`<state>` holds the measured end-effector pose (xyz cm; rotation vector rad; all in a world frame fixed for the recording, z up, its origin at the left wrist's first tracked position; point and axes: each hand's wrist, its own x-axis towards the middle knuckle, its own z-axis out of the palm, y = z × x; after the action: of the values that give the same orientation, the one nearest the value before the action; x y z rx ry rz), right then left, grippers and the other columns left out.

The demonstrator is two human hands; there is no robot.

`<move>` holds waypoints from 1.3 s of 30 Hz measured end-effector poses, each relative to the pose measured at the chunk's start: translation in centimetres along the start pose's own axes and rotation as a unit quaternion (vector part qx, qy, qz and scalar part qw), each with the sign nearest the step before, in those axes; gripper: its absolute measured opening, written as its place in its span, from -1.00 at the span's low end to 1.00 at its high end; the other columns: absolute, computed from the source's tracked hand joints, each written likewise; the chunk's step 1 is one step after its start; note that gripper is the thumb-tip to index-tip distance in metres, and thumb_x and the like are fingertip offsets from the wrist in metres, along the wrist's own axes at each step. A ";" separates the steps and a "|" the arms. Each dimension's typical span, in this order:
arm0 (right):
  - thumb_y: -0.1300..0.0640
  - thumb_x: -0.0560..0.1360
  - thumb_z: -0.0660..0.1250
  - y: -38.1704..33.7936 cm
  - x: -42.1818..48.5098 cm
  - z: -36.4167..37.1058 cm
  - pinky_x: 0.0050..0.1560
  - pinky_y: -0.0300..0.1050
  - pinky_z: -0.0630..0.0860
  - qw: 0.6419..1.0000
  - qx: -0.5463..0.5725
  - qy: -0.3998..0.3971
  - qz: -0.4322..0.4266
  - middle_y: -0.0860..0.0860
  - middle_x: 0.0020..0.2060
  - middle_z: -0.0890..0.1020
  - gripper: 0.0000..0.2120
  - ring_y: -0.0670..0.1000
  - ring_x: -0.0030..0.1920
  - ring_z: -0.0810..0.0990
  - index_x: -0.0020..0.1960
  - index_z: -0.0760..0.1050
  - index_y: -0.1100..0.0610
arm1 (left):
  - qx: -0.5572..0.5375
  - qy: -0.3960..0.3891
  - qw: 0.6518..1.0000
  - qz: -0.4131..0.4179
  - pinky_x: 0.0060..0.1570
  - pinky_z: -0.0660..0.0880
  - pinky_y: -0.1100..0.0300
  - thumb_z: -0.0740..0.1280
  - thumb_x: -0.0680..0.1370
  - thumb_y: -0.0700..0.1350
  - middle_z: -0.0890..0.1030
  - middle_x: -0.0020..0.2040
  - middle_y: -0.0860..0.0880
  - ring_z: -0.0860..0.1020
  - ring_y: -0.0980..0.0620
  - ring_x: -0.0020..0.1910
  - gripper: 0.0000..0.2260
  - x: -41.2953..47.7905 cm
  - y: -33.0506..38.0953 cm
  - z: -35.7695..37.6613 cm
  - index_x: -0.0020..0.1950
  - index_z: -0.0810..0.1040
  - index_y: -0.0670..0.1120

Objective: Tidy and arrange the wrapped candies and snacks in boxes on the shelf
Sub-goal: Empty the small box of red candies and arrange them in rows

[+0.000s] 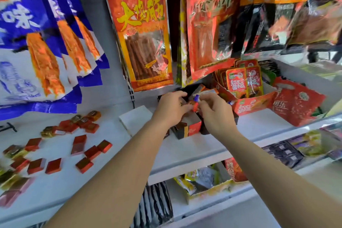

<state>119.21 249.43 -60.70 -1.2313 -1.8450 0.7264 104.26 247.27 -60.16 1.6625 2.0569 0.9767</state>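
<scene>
Both hands reach over a small black-and-red candy box (pixel 187 130) on the white shelf (pixel 259 126). My left hand (pixel 171 107) and my right hand (pixel 214 112) are curled together around a bunch of small orange and purple wrapped candies (pixel 195 102) just above the box's open top. Several red and gold wrapped square candies (pixel 55 146) lie scattered on the shelf to the left. An open red display box (pixel 253 104) of red snack packets (pixel 236 81) stands right of my hands.
Large blue (pixel 37 42), orange (pixel 142 29) and red (pixel 209 20) snack bags hang just above the shelf, close over my hands. A crumpled red bag (pixel 298 102) lies at the right. The lower shelf holds more boxes of packets (pixel 207 179).
</scene>
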 end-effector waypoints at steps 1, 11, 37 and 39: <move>0.15 0.61 0.23 -0.1 -0.1 -0.1 -0.04 -0.09 0.48 1.000 0.004 0.003 0.002 -0.05 -0.10 0.63 -0.81 0.00 -0.05 0.60 0.18 0.55 0.09 | 0.002 -0.007 1.000 -0.009 0.13 0.47 0.10 0.48 0.50 0.01 0.54 0.32 -0.09 0.51 -0.07 0.25 -0.46 0.2 0.0 0.0 0.45 0.46 -0.02; 0.22 0.60 0.19 -3.3 -2.8 0.5 -0.37 -0.25 0.36 0.997 -0.016 -0.060 -0.047 -0.03 -0.30 0.59 -0.84 -0.09 -0.31 0.53 0.11 0.51 0.11 | -0.028 0.033 0.998 -0.040 0.22 0.45 0.14 0.40 0.56 -0.06 0.56 0.25 0.07 0.51 0.10 0.21 -0.67 -9.9 -3.9 -6.9 0.33 0.55 0.07; -0.26 0.52 -0.14 -14.2 -12.9 22.8 0.50 -0.02 0.13 0.839 -0.270 -0.321 -0.347 -0.08 0.54 0.27 -0.34 0.02 0.52 0.22 0.54 0.23 -0.06 | 0.192 -0.020 0.974 -0.117 0.51 0.02 0.15 0.17 0.63 0.17 0.06 0.61 0.16 -0.02 0.14 0.58 -0.51 -27.1 -21.3 -20.2 0.56 0.18 0.21; -0.22 0.52 -0.11 -15.6 -12.7 24.0 0.50 -0.03 0.14 0.833 -0.239 -0.342 -0.363 -0.08 0.55 0.25 -0.36 0.02 0.52 0.23 0.56 0.21 -0.06 | 0.162 0.048 0.980 -0.107 0.42 0.20 0.22 0.22 0.63 0.10 0.27 0.52 0.20 0.18 0.17 0.49 -0.61 -27.6 -22.1 -21.5 0.48 0.35 0.21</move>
<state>94.14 231.06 -64.67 -0.4096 -2.9689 0.2656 82.06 212.55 -64.41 1.5179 2.5085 0.6906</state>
